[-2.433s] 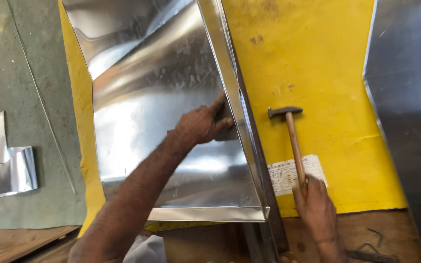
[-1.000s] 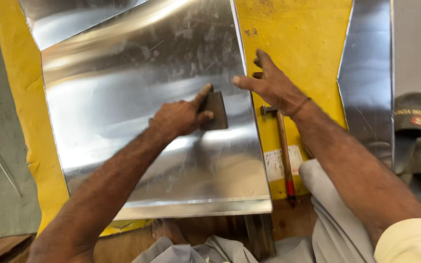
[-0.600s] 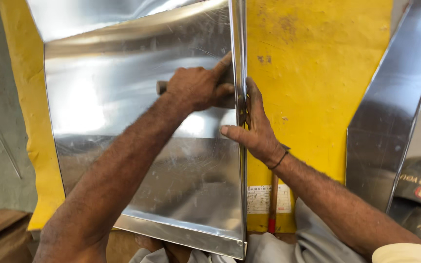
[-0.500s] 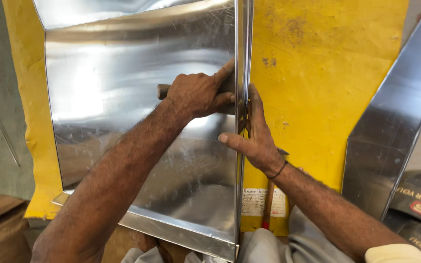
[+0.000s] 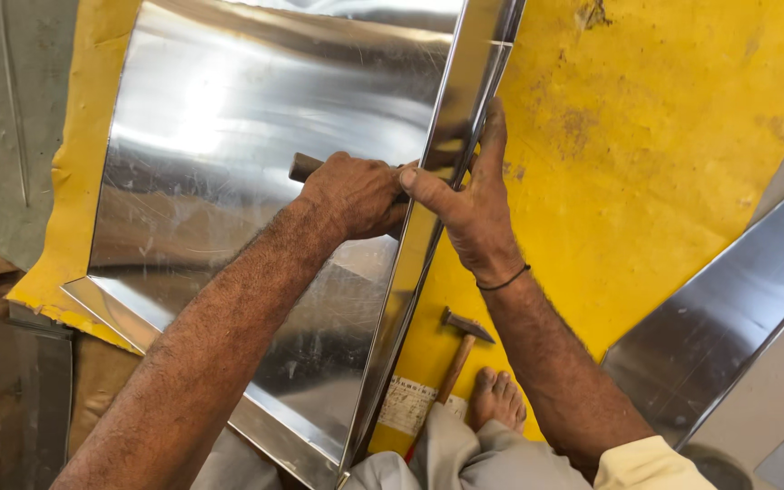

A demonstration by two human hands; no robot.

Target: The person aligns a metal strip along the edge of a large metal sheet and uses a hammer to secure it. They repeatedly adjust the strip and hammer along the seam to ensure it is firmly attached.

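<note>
- Sheet metal panel [image 5: 229, 181]: big shiny piece lying over the yellow mat [image 5: 664, 163], filling the left and centre of the view.
- Its folded right edge [image 5: 428, 227] is the long axis: it runs from far, top centre-right, down to near, bottom centre, leaning left as it comes near. The near end sits by the person's lap.
- Left hand [image 5: 356, 195]: fingers curled tight into a fist around a dark metal block [image 5: 303, 166], pressed on the panel face right against the folded edge. Only the block's left end shows.
- Right hand [image 5: 469, 204]: on the folded edge from the right side, thumb hooked over the seam, fingers mostly straight and pointing far along it. Grip is a pinch on the edge, not a full wrap.
- The two hands touch at the seam.
- Hammer [image 5: 460, 349]: lying loose on the mat, right of the edge, head far, handle pointing near, next to a bare foot [image 5: 499, 399]. Neither hand is on it.
- Second metal strip [image 5: 728, 327] at right, well apart.
- Versus 0.5 s ago: same grips and hand positions; the edge was nearly vertical in view and now reads tilted.
</note>
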